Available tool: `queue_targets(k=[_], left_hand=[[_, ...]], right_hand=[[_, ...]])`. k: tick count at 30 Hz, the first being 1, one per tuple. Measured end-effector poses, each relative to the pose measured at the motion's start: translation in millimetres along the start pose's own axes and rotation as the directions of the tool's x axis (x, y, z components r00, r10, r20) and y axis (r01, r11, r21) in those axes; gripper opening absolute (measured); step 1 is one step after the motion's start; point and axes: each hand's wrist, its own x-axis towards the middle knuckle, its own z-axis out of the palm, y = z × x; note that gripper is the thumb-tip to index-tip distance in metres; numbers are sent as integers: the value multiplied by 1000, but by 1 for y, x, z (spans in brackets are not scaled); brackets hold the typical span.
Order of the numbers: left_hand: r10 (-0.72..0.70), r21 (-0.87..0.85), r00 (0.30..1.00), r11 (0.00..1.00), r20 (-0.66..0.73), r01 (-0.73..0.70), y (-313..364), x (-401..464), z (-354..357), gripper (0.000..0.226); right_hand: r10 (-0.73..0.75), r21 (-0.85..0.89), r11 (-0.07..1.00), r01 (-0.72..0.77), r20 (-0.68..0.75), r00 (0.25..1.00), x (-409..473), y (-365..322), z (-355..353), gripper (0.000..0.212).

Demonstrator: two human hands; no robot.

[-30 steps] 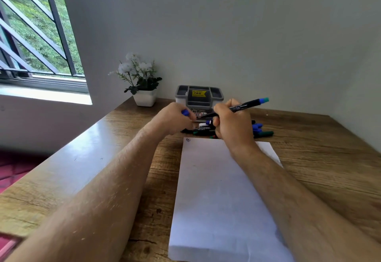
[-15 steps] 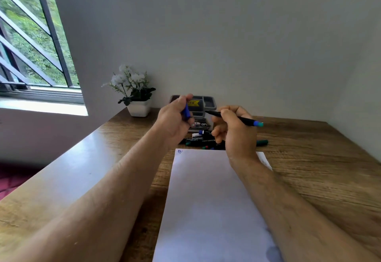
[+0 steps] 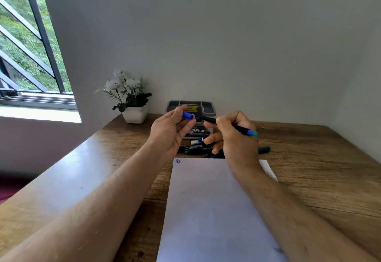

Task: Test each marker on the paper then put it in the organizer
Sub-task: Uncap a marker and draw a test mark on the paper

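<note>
Head view: a blue cap (image 3: 188,115) is pinched between the thumb and fingers of the left hand (image 3: 169,132), and a black marker with a blue end (image 3: 226,124) is gripped by the curled fingers of the right hand (image 3: 233,140). The marker's tip is pointed at the cap's mouth, both held in the air in front of the grey organizer (image 3: 190,107) and above the pile of loose markers (image 3: 198,148).

Recapping appears to be the step in hand. If the tip is brought in off-axis, the cap's rim could be missed and ink left on the left fingers. A loosely seated cap could come off once the marker is dropped into the organizer.

The sheet of paper (image 3: 210,200), with one small scribble (image 3: 178,161) at its far left corner, lies near and centred on the worktop (image 3: 319,169). The organizer stands against the back wall, with a potted plant (image 3: 132,101) just to its left; open room is seen mostly to the right.
</note>
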Motion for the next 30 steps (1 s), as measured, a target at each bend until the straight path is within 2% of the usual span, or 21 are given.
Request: queue_targets(k=[16,24,30], left_hand=[[-16,29,1000,999,-7,16,-1,-4,5,21],[18,23,1000,1000,9,-18,-2,-6,6,30],[56,36,998,998,-10,-56,-1,-1,2,20]], right_hand=[[-1,-54,999,1,-1,1000,3,3,-3,12],[-3,-76,997,6,33,999,1,3,-3,2],[-30,-95,995,35,57,998,3,2,-4,12]])
